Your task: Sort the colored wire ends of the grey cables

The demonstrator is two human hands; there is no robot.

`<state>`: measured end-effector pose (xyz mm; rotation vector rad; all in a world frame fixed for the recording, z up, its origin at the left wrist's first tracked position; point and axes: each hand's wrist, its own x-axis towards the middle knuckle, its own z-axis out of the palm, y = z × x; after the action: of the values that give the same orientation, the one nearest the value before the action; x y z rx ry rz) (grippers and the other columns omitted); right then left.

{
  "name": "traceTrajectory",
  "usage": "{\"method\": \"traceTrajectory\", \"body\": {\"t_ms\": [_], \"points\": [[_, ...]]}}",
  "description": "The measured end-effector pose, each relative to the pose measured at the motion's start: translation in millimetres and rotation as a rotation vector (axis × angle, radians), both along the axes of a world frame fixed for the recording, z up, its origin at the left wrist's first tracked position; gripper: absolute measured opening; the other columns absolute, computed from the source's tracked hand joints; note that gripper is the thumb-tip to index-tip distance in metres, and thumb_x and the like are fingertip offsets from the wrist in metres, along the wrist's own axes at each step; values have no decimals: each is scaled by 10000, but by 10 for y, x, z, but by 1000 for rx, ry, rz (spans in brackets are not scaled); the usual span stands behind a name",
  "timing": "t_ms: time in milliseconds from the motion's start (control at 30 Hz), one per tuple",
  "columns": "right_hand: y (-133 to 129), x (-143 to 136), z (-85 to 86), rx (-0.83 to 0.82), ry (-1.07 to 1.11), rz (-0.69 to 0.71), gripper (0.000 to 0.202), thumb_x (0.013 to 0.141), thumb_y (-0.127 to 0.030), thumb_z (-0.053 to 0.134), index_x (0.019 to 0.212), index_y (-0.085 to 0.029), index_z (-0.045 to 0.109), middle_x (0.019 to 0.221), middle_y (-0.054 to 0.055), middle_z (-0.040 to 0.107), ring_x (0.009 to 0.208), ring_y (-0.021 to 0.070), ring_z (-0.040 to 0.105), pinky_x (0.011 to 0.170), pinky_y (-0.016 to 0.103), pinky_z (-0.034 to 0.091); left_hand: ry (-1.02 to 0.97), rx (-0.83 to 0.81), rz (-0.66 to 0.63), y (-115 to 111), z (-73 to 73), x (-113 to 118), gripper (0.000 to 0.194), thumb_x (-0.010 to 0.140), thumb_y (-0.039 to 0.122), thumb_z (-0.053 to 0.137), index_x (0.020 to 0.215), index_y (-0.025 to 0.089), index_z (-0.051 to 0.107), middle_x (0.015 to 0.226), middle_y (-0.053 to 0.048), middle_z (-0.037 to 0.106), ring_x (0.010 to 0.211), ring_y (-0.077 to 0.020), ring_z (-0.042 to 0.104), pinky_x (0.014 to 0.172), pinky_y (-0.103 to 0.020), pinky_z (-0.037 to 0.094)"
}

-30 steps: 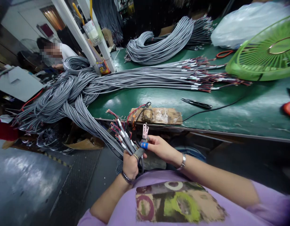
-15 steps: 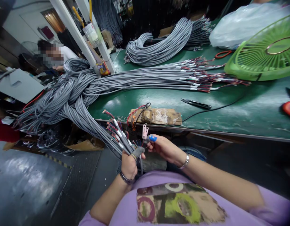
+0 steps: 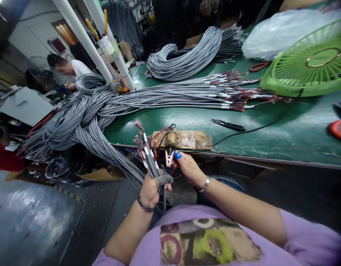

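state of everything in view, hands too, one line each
left hand, closed in a grip
held cables, ends stripped, coloured wires exposed
right hand, fingers bent, beside the pink clip
pink clip, upright, open or shut unclear
back cable bundle, coiled
plastic bag, crumpled
green fan, tilted

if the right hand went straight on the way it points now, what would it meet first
Most likely the pink clip: it shows right in front of the right hand, though depth is too unclear to say whether they touch.
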<state>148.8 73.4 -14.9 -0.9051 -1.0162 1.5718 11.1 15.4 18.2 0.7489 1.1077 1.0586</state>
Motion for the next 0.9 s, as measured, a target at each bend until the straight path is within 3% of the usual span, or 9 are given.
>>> {"method": "traceTrajectory", "body": {"t_ms": [133,300,500,667,767,900], "points": [[32,-62,-17,-236,317,183,488,707,-642,655,759,-156,665,659,24,622,589,114,520,549,236,420,-11,7,-2,45,-35,23,208,571,266,776,602,112,640,447,1,579,385,-104,521,441,-235,447],[60,-119,-1,-368,506,145,368,709,-507,738,805,-154,698,712,28,669,602,105,545,565,227,437,20,10,-23,65,-73,49,221,600,286,768,586,105,642,443,-10,582,390,-104,520,450,-234,444],[36,-111,12,-398,518,165,370,780,-511,670,837,-146,695,736,36,674,614,108,558,562,219,440,62,8,-13,58,-79,53,242,597,303,765,549,112,625,432,-8,568,392,-108,519,464,-243,440],[19,-26,67,-442,513,297,471,848,-605,510,865,-165,675,777,49,670,642,130,586,566,239,480,66,25,42,-16,-49,50,209,578,281,772,593,122,637,490,0,597,394,-109,524,442,-241,416],[31,9,88,-436,478,308,402,882,-529,514,856,-160,672,796,58,676,638,124,591,575,243,500,106,82,81,-109,-55,40,204,619,274,745,540,128,627,465,-4,587,424,-109,529,474,-236,421],[36,1,79,-394,429,219,281,895,-397,558,850,-151,686,748,54,673,638,119,599,559,221,497,122,123,167,-184,-83,36,191,643,264,735,532,134,650,460,-13,601,466,-110,547,528,-230,438]]}}
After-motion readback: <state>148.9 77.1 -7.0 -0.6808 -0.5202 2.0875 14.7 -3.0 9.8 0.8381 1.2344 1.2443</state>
